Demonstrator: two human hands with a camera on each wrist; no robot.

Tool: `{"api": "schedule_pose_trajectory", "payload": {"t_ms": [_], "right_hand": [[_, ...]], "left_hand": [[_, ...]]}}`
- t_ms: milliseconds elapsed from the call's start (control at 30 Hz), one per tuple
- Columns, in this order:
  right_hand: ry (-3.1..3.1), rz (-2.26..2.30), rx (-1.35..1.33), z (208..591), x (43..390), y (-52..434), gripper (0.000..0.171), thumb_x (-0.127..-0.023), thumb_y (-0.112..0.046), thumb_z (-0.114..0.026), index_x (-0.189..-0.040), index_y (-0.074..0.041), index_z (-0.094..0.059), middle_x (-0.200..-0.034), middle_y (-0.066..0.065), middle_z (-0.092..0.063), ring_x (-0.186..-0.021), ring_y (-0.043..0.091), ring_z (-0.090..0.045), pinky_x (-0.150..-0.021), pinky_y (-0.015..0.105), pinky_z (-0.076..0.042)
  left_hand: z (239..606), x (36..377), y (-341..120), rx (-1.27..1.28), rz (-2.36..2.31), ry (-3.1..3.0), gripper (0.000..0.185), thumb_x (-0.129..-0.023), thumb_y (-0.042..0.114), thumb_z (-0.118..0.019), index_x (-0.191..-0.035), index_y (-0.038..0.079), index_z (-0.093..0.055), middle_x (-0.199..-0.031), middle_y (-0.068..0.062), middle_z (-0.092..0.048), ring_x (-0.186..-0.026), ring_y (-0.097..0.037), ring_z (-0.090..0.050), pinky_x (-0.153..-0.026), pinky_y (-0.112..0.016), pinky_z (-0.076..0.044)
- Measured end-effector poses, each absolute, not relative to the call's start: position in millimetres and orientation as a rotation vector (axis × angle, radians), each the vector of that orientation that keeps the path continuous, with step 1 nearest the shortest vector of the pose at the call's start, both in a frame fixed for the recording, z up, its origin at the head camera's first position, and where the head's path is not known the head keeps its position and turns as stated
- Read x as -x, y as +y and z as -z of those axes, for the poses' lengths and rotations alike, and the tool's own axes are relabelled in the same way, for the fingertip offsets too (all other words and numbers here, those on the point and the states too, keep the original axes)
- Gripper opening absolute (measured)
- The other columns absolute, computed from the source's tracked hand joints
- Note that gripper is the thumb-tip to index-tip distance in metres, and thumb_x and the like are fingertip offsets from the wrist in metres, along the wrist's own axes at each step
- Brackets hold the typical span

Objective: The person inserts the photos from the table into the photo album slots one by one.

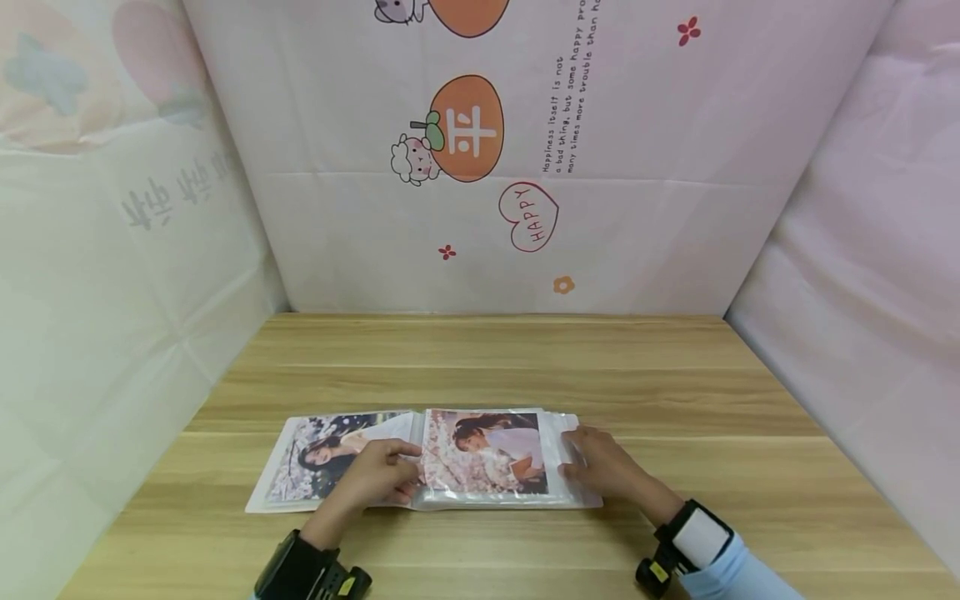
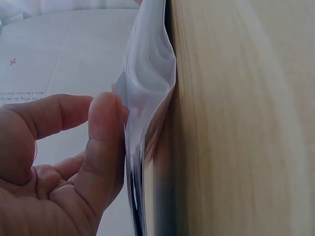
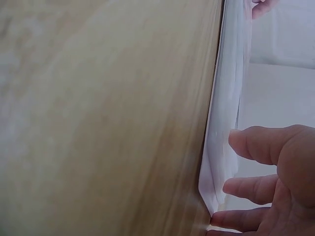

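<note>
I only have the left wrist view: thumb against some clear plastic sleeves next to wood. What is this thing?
Observer: From the head view it is an open photo album lying flat on the wooden table, with a portrait photo showing on each page.
Operator: Where on it is the left hand?
Observer: The left hand rests near the middle fold, its fingertips at the inner edge of the right page.
Operator: And the other hand?
Observer: The right hand is at the album's outer right edge; in the right wrist view its fingers touch the stacked sleeve edges.
</note>
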State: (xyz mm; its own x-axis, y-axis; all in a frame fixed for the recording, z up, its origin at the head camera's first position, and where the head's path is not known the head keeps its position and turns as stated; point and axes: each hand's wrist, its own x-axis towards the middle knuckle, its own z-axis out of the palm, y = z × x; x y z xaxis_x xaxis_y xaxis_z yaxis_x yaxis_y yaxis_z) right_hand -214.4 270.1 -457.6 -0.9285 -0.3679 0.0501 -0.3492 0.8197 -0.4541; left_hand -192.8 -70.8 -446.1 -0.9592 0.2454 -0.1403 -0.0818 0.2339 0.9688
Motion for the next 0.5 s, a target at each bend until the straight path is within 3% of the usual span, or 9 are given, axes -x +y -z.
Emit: {"api": "schedule_pose_trajectory", "payload": {"t_ms": [500], "right_hand": [[2.953, 0.727, 0.578, 457.7, 214.6, 270.8, 0.046, -0.082, -0.011, -0.069, -0.120, 0.011, -0.053, -0.122, 0.032, -0.049, -0.116, 0.048, -0.041, -0.096, 0.056, -0.032]], "left_hand": [[446.1, 193.8, -61.2, -0.252, -1.621, 2.355, 0.038, -0.081, 0.003, -0.062, -0.116, -0.010, -0.056, -0.069, -0.008, -0.056, -0.054, -0.015, -0.054, -0.047, -0.030, -0.050]]}}
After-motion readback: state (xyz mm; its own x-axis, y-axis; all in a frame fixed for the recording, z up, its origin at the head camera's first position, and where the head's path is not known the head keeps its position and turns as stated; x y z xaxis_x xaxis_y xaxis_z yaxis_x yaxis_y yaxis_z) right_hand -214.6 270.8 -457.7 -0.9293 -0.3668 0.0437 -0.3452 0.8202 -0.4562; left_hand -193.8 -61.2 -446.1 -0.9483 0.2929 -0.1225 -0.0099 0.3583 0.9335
